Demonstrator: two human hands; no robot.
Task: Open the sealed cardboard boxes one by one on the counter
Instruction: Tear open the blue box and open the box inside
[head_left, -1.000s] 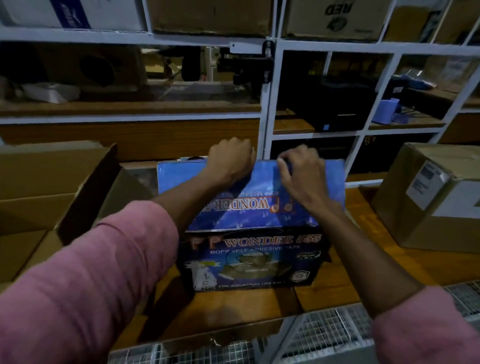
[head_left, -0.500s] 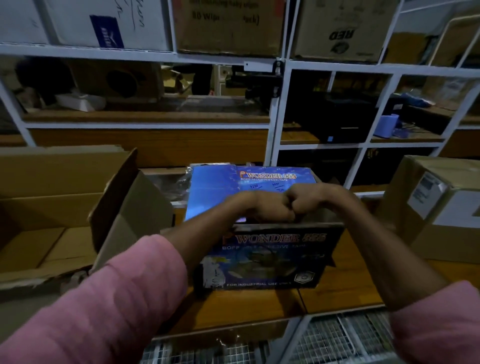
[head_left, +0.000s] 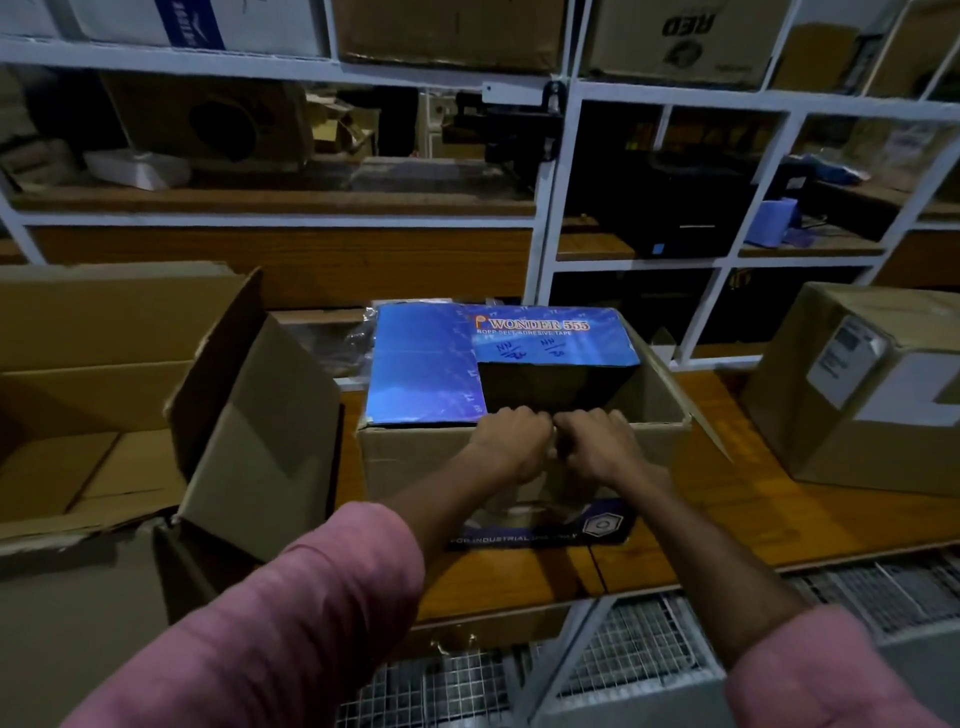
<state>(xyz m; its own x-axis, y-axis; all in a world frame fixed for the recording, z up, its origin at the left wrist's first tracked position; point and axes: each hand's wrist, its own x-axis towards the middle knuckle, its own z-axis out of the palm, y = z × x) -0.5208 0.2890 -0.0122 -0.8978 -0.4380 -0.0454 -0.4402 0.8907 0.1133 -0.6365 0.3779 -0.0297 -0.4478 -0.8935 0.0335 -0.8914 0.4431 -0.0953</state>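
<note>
A blue printed "Wonder 555" tape box (head_left: 519, 467) stands on the wooden counter (head_left: 753, 519) in front of me. Its far flap (head_left: 550, 335) and left flap (head_left: 421, 374) are raised, and the dark inside shows. The near flap (head_left: 415, 457) is folded down toward me, brown side out. My left hand (head_left: 511, 441) and my right hand (head_left: 597, 441) sit knuckle to knuckle at the middle of that near flap's top edge, fingers curled over it. A sealed brown box with a white label (head_left: 862, 395) sits at the right.
A large open cardboard box (head_left: 119, 395) with raised flaps fills the left side. White metal shelving (head_left: 545, 197) with more cartons and a dark device stands behind the counter. Wire mesh (head_left: 623, 665) lies below the counter's front edge.
Both hands came from the far top of the blue box to its near edge and pulled the near flap down. The top now stands open, with the far flaps up.
</note>
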